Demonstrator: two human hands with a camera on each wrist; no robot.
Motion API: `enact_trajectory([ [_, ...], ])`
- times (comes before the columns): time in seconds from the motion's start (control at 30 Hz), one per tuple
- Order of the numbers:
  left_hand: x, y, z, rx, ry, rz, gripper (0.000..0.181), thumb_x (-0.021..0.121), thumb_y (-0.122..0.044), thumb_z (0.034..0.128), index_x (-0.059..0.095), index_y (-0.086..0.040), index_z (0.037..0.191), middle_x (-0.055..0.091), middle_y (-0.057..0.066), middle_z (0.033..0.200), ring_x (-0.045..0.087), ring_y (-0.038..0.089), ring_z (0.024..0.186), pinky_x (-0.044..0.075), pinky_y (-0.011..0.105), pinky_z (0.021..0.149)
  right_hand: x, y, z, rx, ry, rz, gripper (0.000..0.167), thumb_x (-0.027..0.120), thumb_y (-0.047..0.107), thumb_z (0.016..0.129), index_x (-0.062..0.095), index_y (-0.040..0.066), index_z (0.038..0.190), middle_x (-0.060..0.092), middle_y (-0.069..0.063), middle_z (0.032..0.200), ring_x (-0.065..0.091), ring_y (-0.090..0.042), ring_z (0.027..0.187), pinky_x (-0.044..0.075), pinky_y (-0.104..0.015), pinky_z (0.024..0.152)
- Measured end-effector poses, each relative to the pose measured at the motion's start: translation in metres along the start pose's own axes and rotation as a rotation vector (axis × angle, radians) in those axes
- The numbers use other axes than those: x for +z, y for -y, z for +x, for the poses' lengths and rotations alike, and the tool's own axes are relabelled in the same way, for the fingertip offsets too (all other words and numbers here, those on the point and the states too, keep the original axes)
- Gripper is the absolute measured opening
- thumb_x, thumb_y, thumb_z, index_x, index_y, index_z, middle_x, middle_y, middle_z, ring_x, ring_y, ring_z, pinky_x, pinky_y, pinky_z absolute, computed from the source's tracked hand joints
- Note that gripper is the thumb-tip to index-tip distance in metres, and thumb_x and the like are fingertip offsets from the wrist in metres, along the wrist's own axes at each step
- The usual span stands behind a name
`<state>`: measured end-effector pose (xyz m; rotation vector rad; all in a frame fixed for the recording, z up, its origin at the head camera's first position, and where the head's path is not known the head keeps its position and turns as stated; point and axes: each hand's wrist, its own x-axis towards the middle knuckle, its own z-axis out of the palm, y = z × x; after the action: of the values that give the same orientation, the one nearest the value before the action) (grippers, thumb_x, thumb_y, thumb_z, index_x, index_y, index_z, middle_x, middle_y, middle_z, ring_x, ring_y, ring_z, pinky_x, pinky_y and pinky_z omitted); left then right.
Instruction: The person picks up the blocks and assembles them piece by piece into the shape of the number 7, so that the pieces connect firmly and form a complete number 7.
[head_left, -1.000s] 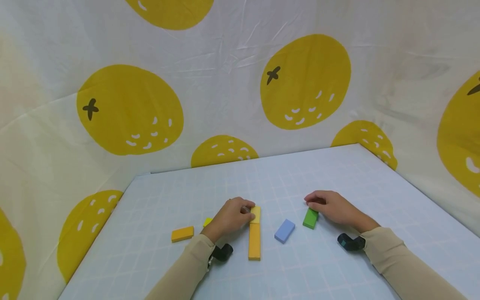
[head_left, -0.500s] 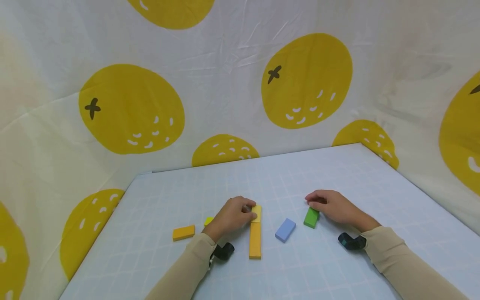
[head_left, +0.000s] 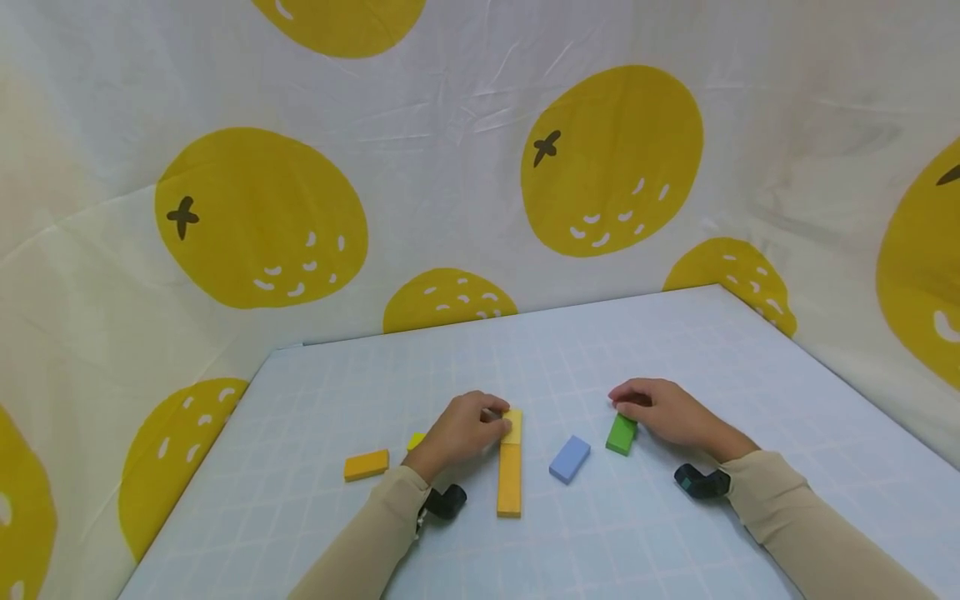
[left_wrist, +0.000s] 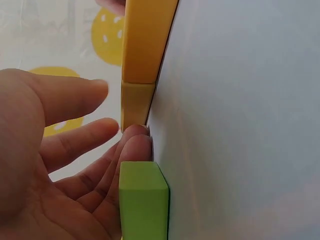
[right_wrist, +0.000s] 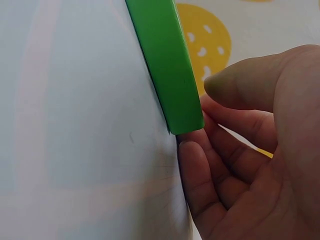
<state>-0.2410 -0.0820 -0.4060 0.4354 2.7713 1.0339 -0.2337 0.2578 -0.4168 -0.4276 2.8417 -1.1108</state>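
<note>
Fruit-print cloth (head_left: 450, 192) behind pale-blue checked tabletop (head_left: 600, 542). Left hand (head_left: 463, 427) reaches forward, angled right; right hand (head_left: 667, 412) angles in leftward. On the tabletop, left to right: orange block (head_left: 366, 466); yellow block (head_left: 416, 439), partly hidden by left wrist; light-green block (left_wrist: 144, 200), under left hand; pale-yellow block (head_left: 513, 427), end to end with amber block (head_left: 509, 481); blue block (head_left: 570, 459), askew; green block (head_left: 621, 434). Left fingers loosely bent beside pale-yellow block, thumb apart, grasping nothing; right fingers relaxed around green block's far end, contact unclear.
</note>
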Motion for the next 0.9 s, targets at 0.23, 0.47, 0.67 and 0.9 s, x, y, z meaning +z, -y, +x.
enact_trajectory([
  [0.23, -0.008, 0.008, 0.001, 0.047, -0.077, -0.059, 0.029, 0.065, -0.032, 0.0982, 0.071, -0.015, 0.122, 0.066, -0.009, 0.11, 0.06, 0.013, 0.094, 0.054, 0.029, 0.075, 0.0, -0.001, 0.002, -0.002, 0.007, -0.004, 0.025, 0.062, 0.025, 0.1, 0.068, 0.014, 0.122, 0.065, -0.003, 0.121, 0.056, -0.024, 0.108, 0.045, -0.053, 0.1],
  [0.47, -0.031, 0.02, 0.0, 0.058, -0.155, -0.081, 0.029, 0.063, -0.03, 0.0996, 0.07, -0.014, 0.123, 0.067, -0.007, 0.109, 0.062, 0.015, 0.092, 0.055, 0.032, 0.079, -0.003, -0.003, -0.001, -0.01, 0.023, -0.004, 0.028, 0.063, 0.029, 0.1, 0.068, 0.014, 0.123, 0.066, -0.002, 0.122, 0.056, -0.023, 0.109, 0.045, -0.052, 0.1],
  [0.67, -0.048, 0.03, -0.005, -0.019, -0.21, -0.069, 0.028, 0.063, -0.031, 0.0994, 0.07, -0.018, 0.124, 0.068, -0.006, 0.111, 0.06, 0.017, 0.095, 0.056, 0.034, 0.083, -0.009, -0.005, -0.007, -0.07, 0.036, -0.019, 0.028, 0.065, 0.032, 0.099, 0.069, 0.02, 0.123, 0.067, 0.004, 0.12, 0.058, -0.021, 0.111, 0.047, -0.047, 0.097],
  [0.9, -0.057, 0.046, -0.012, -0.087, -0.206, -0.05, 0.027, 0.064, -0.03, 0.0987, 0.071, -0.019, 0.123, 0.068, -0.006, 0.109, 0.061, 0.016, 0.093, 0.055, 0.034, 0.084, -0.014, -0.01, -0.012, -0.175, 0.086, -0.043, 0.024, 0.067, 0.026, 0.098, 0.071, 0.023, 0.121, 0.066, 0.008, 0.121, 0.058, -0.021, 0.116, 0.048, -0.03, 0.095],
])
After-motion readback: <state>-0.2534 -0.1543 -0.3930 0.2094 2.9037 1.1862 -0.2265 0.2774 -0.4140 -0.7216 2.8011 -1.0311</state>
